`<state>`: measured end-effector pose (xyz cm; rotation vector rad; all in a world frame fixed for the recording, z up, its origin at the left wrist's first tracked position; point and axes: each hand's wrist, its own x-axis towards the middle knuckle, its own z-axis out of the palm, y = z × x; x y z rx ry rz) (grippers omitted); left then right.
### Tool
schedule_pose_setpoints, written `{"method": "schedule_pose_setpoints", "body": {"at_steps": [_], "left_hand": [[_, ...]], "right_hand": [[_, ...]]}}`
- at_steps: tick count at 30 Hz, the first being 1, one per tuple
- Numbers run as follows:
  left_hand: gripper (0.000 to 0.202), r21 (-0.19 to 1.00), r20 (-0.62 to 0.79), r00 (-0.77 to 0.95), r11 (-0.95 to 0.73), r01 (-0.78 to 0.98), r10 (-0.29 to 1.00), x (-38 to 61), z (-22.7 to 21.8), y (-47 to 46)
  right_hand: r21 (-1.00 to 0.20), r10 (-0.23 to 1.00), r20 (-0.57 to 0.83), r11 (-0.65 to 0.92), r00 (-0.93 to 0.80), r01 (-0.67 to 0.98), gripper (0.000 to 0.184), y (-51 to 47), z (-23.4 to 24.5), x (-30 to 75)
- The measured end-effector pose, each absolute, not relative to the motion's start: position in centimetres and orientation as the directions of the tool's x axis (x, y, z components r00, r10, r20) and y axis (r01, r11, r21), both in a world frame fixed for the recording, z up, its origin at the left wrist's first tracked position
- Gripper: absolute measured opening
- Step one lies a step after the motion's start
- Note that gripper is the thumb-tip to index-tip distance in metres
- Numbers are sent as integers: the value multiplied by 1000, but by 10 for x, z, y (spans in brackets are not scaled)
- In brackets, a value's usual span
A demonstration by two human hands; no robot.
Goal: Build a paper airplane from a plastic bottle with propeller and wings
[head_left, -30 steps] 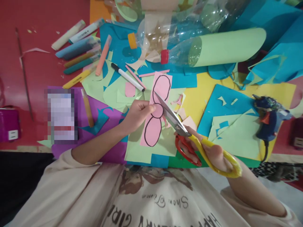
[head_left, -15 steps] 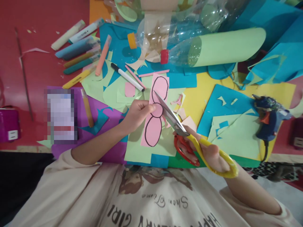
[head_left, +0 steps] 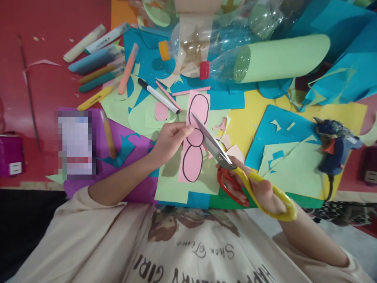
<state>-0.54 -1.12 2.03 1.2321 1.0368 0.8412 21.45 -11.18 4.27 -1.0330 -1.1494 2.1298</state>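
A strip of pink paper (head_left: 193,164) bears a bow shape in black outline, two long loops with a circle between them. My left hand (head_left: 171,140) pinches the strip at its left edge, near the circle, thumb on top. In my right hand (head_left: 260,190) are scissors (head_left: 216,148) with one yellow and one red handle, my fingers through the loops. Their blades point up and left and lie across the strip's right edge, beside the circle and over the upper loop. Light green paper (head_left: 171,188) lies beneath.
Clear plastic bottles (head_left: 220,68), one wrapped in green paper, lie at the back. Several markers (head_left: 97,61) and a black-capped pen (head_left: 159,96) are to the left, above a phone (head_left: 75,143) with a blurred screen. A blue glue gun (head_left: 334,151) rests at right among paper scraps (head_left: 275,125).
The strip's lower end has swung slightly to the right. My left thumb has shifted a little up and left, off the circle. The scissors stay nearly still.
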Motion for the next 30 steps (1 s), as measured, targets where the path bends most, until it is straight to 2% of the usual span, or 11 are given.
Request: {"method": "schedule_pose_setpoints", "body": {"at_steps": [5,10,17,24,30], "left_hand": [[32,955,-269,401,295,-4,876,-6,19,-15],[35,922,-334,464,386,-20,820,-7,19,-16],[33,861,-416,500,506,-51,759,-4,27,-14],[30,825,-439,550,561,-66,711,-7,28,-12],[29,826,-429,564,559,-71,706,-5,26,-13]], "right_hand": [[-855,751,-343,-498,-564,-143,63,-110,46,208],[-850,777,-270,-470,-568,-239,55,-110,42,204],[-856,719,-376,-511,-584,-78,63,-109,49,206],[-842,715,-337,-520,-612,-144,55,-112,44,210],[-851,733,-334,-505,-592,-145,59,-114,41,205]]}}
